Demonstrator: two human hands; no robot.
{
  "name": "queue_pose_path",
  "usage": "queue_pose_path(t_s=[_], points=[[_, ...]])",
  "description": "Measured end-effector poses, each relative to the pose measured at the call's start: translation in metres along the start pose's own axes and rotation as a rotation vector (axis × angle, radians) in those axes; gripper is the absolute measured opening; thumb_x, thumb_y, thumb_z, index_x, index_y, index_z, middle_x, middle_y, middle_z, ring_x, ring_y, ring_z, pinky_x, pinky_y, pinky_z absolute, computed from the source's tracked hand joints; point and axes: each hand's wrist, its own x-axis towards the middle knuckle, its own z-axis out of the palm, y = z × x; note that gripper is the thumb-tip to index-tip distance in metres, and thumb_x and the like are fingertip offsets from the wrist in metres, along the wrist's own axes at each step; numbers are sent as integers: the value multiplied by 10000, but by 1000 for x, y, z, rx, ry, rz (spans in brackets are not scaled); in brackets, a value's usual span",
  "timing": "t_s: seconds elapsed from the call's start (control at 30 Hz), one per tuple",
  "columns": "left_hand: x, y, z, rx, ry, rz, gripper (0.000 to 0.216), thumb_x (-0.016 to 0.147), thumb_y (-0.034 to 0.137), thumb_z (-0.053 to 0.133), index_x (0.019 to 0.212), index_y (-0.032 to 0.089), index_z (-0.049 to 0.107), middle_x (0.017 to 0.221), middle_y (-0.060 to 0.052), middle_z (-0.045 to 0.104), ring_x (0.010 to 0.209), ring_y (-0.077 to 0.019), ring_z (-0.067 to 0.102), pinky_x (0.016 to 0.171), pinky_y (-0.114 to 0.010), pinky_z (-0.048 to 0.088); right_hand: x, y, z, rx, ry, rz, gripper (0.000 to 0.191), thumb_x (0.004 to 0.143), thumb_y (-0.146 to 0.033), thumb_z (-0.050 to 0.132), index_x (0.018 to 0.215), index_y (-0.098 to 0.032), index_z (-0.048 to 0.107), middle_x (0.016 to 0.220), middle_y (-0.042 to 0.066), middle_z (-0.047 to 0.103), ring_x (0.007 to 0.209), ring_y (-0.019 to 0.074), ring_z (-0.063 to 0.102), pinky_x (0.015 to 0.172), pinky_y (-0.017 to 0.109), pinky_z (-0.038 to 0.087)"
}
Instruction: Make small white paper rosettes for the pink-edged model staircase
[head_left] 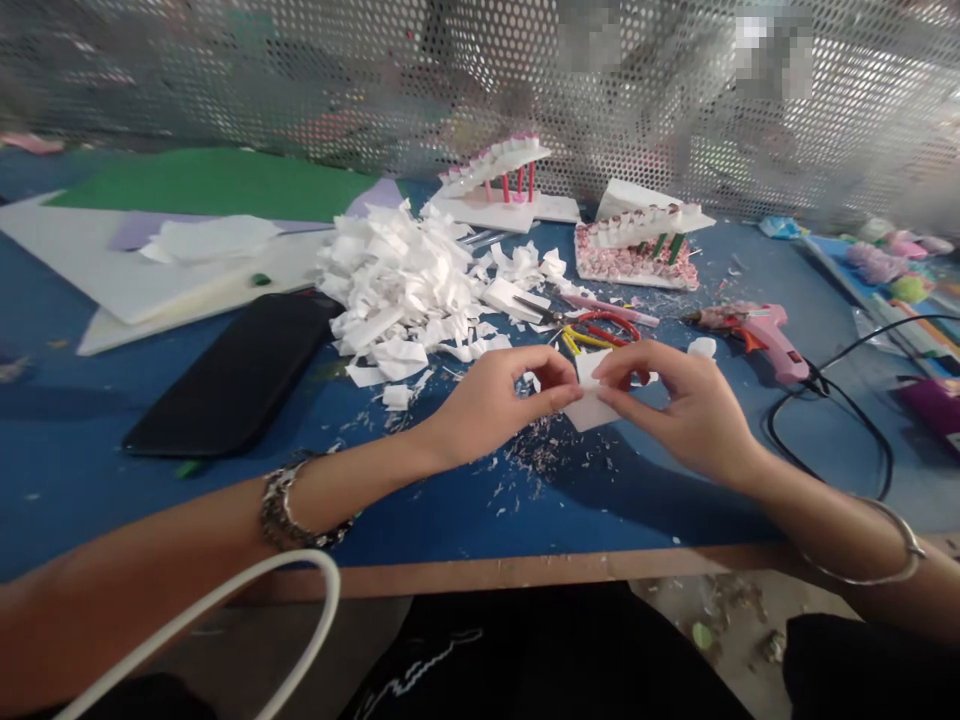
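Note:
Between both hands, above the blue table, is a small piece of white paper (592, 412), bent across its middle. My left hand (504, 400) pinches its left edge between thumb and fingers. The right edge sits in a pinch of my right hand (671, 395). Just beyond the fingers lie scissors with red handles (611, 322) and a tool with yellow handles (574, 343), partly hidden by the paper and fingers. A big heap of white paper strips (409, 280) spreads to the left of the scissors.
A pink glue gun (776, 340) with a black cable (832, 385) lies at right. A black phone-like slab (236, 375) rests at left, near white sheets (135, 285) and a green sheet (225, 180). Two small stair models (495, 170) (637, 245) stand before a perforated metal screen (337, 90).

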Motion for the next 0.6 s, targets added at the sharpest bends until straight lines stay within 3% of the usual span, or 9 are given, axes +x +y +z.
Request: queue_pose_path(t_s=[0.17, 0.43, 0.6], points=[[3, -4, 4, -66, -47, -59, 215, 785, 339, 559, 828, 146, 645, 762, -9, 643, 709, -107, 570, 636, -173, 419, -3, 5, 3, 2, -23, -89, 91, 807, -152, 532, 831, -174, 617, 776, 12, 633, 751, 102, 564, 700, 234, 446], [1, -8, 5, -218, -86, -144, 226, 775, 355, 555, 769, 139, 623, 685, 0, 594, 608, -83, 509, 541, -170, 388, -5, 3, 7, -17, -15, -95, 116, 784, -163, 573, 877, -164, 641, 764, 19, 650, 705, 95, 575, 657, 222, 464], [0, -11, 5, -275, -128, -192, 241, 768, 372, 554, 749, 138, 608, 675, 2, 570, 606, -84, 489, 551, -182, 378, -7, 4, 7, -106, 16, -201, 143, 788, -132, 565, 903, -174, 639, 791, 24, 663, 738, 108, 580, 684, 239, 477]])
